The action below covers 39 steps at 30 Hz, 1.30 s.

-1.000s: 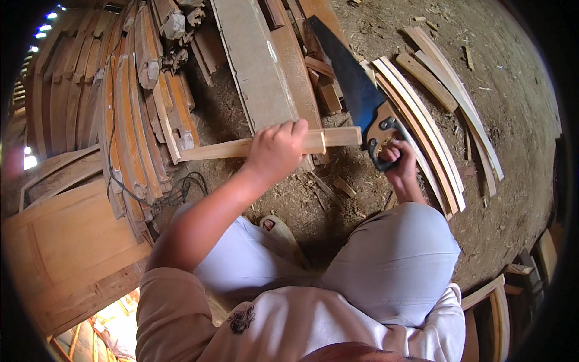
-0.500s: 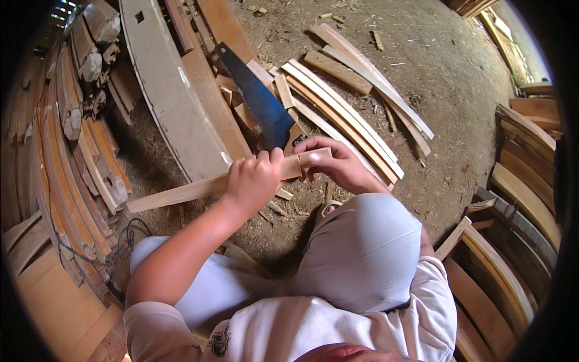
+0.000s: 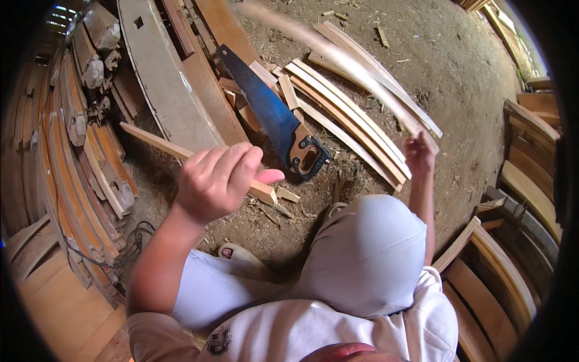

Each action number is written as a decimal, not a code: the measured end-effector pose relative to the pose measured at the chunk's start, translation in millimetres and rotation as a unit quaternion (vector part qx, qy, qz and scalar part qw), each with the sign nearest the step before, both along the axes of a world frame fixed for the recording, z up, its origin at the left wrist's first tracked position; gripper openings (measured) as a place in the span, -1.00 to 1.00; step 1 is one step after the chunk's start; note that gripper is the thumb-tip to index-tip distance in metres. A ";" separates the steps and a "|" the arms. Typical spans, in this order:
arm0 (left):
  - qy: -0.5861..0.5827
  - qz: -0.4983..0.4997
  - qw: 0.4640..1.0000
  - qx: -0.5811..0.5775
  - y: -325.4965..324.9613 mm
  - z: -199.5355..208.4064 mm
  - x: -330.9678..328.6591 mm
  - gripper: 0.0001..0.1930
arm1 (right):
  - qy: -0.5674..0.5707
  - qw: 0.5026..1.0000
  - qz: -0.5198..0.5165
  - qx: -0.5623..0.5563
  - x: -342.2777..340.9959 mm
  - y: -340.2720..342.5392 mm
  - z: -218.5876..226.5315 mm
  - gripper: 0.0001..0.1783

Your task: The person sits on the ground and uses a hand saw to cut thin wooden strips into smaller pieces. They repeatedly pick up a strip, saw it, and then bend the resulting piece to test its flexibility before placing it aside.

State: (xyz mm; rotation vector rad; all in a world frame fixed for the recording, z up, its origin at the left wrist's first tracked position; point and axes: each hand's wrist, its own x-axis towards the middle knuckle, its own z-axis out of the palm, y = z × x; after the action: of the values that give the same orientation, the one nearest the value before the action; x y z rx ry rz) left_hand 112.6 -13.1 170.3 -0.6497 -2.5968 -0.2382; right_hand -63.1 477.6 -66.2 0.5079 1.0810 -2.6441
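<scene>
My left hand (image 3: 216, 180) is closed around a thin wooden strip (image 3: 151, 140), which juts out on both sides of the fist above my left knee. Off to the right, my right hand (image 3: 420, 154) grips the near end of a long pale wooden slat (image 3: 356, 71), smeared by motion. That slat slants up and to the left across other strips. On the ground between the hands lies a handsaw (image 3: 274, 120) with a blue blade and a brown-and-black handle.
Several cut strips (image 3: 344, 117) lie on the dirt floor (image 3: 458, 78) ahead. Stacked curved timbers (image 3: 66, 181) fill the left side, beside a wide pale plank (image 3: 160, 66). More curved boards (image 3: 500, 259) stand at the right. A dark cable (image 3: 136, 235) lies near my left knee.
My hands were together on the wood before me. The right has swung right with a slat, while the left has shifted left with a strip. The saw's handle is now uncovered.
</scene>
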 end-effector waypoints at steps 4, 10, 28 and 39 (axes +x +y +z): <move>-0.045 0.003 0.999 0.004 3.6 -8.5 -1.0 -0.53 | -0.012 0.989 -0.059 0.136 -20.1 110.5 -40.3 -0.61; -0.134 0.091 0.987 -0.011 -3.9 -11.3 11.7 -0.56 | 0.033 0.501 -0.007 0.865 4.3 28.5 -4.2 -0.53; -0.146 0.118 0.982 0.019 -15.8 8.4 14.2 -0.58 | 0.354 0.352 0.209 0.841 30.3 -55.8 -34.8 -0.72; 0.094 0.224 0.839 0.487 -95.0 137.2 2.7 -0.64 | 0.206 0.771 0.300 0.523 4.8 -157.1 135.0 -0.73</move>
State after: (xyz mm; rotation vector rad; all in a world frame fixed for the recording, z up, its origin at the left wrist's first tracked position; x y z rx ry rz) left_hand 115.3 -108.1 307.5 0.2880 -1.9625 -1.1532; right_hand -58.3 320.5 68.8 -0.2827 2.3390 -1.4115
